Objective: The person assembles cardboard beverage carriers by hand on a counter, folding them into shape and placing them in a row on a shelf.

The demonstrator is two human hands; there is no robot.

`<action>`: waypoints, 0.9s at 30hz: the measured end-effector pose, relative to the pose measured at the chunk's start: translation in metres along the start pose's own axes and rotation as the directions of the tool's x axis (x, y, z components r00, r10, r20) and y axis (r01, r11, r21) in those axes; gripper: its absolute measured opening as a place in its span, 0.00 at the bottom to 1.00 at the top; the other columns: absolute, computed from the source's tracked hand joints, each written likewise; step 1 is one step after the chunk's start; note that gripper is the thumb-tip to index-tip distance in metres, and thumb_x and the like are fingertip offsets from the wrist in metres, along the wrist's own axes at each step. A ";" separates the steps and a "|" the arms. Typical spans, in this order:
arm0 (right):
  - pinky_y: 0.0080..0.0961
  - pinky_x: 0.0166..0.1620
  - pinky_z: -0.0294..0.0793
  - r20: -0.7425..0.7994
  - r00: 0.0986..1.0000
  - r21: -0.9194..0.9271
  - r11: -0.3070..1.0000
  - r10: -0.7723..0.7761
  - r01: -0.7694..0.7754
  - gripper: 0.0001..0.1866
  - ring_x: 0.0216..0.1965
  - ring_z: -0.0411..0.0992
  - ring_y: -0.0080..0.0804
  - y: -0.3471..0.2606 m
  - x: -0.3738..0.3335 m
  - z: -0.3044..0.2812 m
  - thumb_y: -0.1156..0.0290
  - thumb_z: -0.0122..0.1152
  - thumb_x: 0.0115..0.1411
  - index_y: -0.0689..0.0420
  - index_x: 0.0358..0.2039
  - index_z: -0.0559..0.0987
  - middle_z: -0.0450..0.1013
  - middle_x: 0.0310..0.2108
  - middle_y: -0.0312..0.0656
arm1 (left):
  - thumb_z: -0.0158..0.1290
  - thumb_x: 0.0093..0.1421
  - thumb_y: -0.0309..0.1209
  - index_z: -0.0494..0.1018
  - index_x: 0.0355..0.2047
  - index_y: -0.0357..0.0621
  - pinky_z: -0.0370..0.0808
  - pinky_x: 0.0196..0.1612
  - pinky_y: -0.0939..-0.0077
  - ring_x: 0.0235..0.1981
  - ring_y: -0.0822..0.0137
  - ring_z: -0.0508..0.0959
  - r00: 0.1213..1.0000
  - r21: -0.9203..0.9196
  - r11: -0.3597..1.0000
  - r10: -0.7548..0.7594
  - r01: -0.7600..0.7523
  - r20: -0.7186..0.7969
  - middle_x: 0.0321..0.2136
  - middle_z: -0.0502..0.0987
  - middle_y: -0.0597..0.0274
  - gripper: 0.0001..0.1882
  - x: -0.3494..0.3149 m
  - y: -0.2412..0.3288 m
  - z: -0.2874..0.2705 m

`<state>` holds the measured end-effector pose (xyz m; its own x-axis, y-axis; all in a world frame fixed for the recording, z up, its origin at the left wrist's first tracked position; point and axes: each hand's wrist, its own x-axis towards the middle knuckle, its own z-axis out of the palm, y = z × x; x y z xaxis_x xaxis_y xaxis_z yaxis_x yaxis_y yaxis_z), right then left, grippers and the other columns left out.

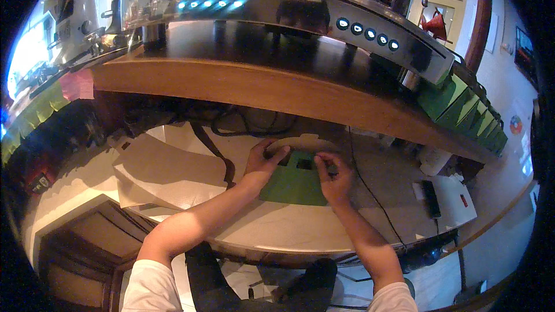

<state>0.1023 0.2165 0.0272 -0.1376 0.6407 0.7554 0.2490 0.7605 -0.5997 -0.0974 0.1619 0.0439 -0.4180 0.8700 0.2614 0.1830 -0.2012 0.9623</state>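
On the pale worktop before me lies a green folded card piece, wider at its near edge, with dark rectangular openings near its far end. My left hand grips its far left corner, thumb on top. At the far right corner, my right hand pinches the card between thumb and curled fingers. Just behind the card shows a pale, round-edged flat piece, partly covered by the card and hands. What lies under my fingers is hidden.
Overhead juts a wooden counter edge carrying a coffee machine with lit buttons. Large cream sheets lie to the left. A black cable crosses the worktop near a dark phone-like device. Green folded cartons line the right.
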 end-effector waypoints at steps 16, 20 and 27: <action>0.37 0.60 0.70 -0.176 0.982 0.296 0.948 -0.069 0.120 0.46 0.55 0.70 0.44 0.013 0.012 0.015 0.71 0.80 0.47 0.58 0.65 0.65 0.67 0.59 0.45 | 0.67 0.57 0.37 0.79 0.50 0.41 0.75 0.53 0.69 0.45 0.66 0.80 0.978 -0.116 0.993 0.057 -0.034 0.201 0.41 0.83 0.59 0.22 0.007 -0.004 -0.007; 0.35 0.58 0.72 0.006 0.995 0.549 0.831 0.095 -0.083 0.44 0.54 0.71 0.38 0.016 0.011 0.008 0.73 0.81 0.44 0.58 0.61 0.68 0.70 0.55 0.41 | 0.70 0.54 0.35 0.79 0.49 0.43 0.73 0.58 0.68 0.49 0.66 0.78 0.915 -0.175 0.975 0.192 -0.137 0.355 0.45 0.82 0.59 0.23 0.014 -0.011 -0.016; 0.30 0.58 0.71 0.258 0.922 0.229 0.909 0.289 -0.348 0.24 0.48 0.74 0.31 0.016 0.015 -0.013 0.71 0.80 0.46 0.53 0.44 0.80 0.78 0.42 0.37 | 0.70 0.52 0.32 0.81 0.45 0.44 0.70 0.62 0.67 0.53 0.65 0.77 0.834 -0.008 0.940 0.307 -0.341 0.459 0.49 0.81 0.61 0.20 0.028 -0.009 -0.031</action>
<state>0.1171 0.2367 0.0321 -0.3021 0.8375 0.4554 0.0552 0.4923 -0.8687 -0.1381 0.1743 0.0445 0.1159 0.8702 0.4788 0.3074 -0.4898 0.8158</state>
